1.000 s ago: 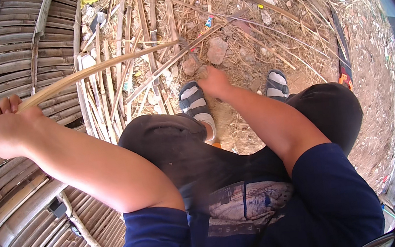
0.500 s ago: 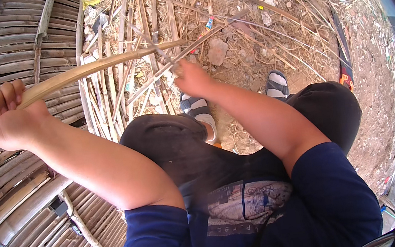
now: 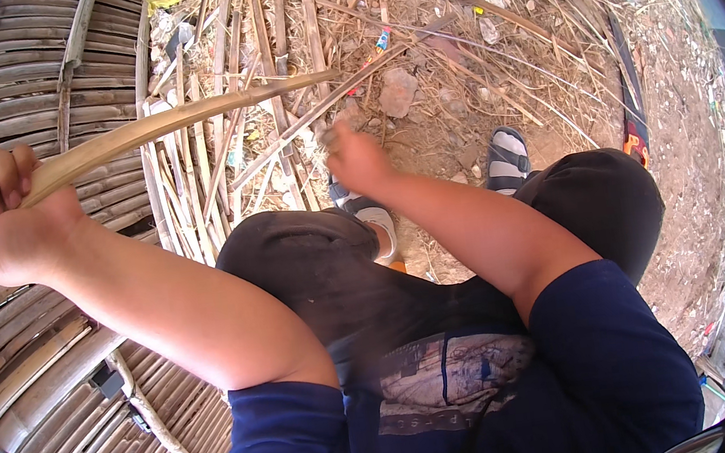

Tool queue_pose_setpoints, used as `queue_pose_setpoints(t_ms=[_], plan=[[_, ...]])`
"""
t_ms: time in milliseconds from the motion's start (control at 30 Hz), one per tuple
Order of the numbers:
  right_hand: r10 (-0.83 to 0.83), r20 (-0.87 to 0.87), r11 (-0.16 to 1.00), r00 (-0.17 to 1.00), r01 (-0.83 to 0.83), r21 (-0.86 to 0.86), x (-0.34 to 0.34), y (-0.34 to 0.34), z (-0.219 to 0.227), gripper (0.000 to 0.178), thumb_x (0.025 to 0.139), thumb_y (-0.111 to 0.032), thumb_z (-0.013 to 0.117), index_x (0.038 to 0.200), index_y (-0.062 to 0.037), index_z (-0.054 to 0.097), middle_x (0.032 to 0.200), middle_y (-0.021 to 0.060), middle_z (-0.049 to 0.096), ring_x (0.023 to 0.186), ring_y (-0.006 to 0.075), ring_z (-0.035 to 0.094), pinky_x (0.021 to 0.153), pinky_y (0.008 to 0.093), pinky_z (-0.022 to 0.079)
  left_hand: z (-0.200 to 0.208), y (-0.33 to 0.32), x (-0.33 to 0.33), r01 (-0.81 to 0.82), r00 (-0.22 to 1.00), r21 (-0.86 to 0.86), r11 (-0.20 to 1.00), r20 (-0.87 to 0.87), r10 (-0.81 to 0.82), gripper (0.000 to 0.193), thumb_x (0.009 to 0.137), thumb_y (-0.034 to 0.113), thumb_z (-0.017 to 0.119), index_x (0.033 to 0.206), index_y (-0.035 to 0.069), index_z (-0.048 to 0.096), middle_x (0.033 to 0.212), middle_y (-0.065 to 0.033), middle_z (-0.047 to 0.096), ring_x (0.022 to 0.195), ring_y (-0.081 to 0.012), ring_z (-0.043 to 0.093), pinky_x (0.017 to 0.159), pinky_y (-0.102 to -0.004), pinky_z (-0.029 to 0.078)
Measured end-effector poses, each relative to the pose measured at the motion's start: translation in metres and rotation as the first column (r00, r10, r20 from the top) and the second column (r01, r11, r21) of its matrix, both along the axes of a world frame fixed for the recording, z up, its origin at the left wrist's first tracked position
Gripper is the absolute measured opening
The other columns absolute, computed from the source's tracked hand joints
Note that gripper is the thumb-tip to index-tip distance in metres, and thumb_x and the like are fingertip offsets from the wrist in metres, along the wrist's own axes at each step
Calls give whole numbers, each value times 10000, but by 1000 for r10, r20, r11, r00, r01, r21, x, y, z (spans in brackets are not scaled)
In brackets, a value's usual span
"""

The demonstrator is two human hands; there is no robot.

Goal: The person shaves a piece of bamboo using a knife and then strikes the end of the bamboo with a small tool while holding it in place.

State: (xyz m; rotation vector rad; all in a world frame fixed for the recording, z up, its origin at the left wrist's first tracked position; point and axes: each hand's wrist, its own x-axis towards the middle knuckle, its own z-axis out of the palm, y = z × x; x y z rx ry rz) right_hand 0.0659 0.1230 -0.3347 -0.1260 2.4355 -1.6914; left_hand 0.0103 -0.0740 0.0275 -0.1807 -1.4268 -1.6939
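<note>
My left hand (image 3: 13, 215), held out at the left, is closed around the thick end of a long split bamboo strip (image 3: 160, 124). The pale strip bows gently and reaches right, its thin tip free in the air near the middle of the view. Below that tip and apart from it, my right hand (image 3: 361, 159) is closed, blurred by motion. It grips what looks like a knife (image 3: 330, 137); only a grey part shows at the fingers, and its blade cannot be made out.
A bamboo slat platform (image 3: 13, 106) fills the left side. Several cut bamboo strips (image 3: 192, 166) lie beside it on the ground. Ahead are straw, stones (image 3: 399, 92) and litter around my sandalled feet (image 3: 506, 159). A dark long object (image 3: 628, 85) lies at the right.
My right hand has moved down, away from the strip, where a thin blade crossed it near its tip. My left hand has shifted slightly left with the strip.
</note>
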Motion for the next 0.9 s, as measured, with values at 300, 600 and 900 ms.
queue_pose_setpoints(t_ms=[300, 600, 900], plan=[[146, 23, 988, 989, -145, -44, -13, -3, 78, 365, 840, -172, 674, 1150, -6, 573, 952, 238, 703, 912, 420, 696, 793, 471, 551, -6, -22, 2, -42, 999, 29, 999, 7, 42, 311, 986, 242, 466, 724, 145, 327, 603, -11, 277, 524, -136, 255, 509, -293, 233], [9, 137, 990, 991, -28, 138, -5, 18, -7, 371, 844, -169, 671, 1161, -13, 557, 982, 261, 706, 937, 426, 697, 810, 473, 551, -1, -5, -3, -389, 921, 151, 909, 75, 382, 306, 1031, 200, 444, 772, 112, 307, 613, -14, 280, 503, -139, 242, 480, -308, 232], [167, -78, 984, 983, -171, -42, -10, -8, 83, 361, 843, -153, 656, 1146, -4, 528, 846, 241, 689, 822, 458, 681, 745, 514, 539, -4, -1, -6, -420, 908, 151, 895, 62, 415, 273, 1018, 165, 466, 800, 89, 319, 625, -14, 293, 511, -149, 265, 480, -313, 224]])
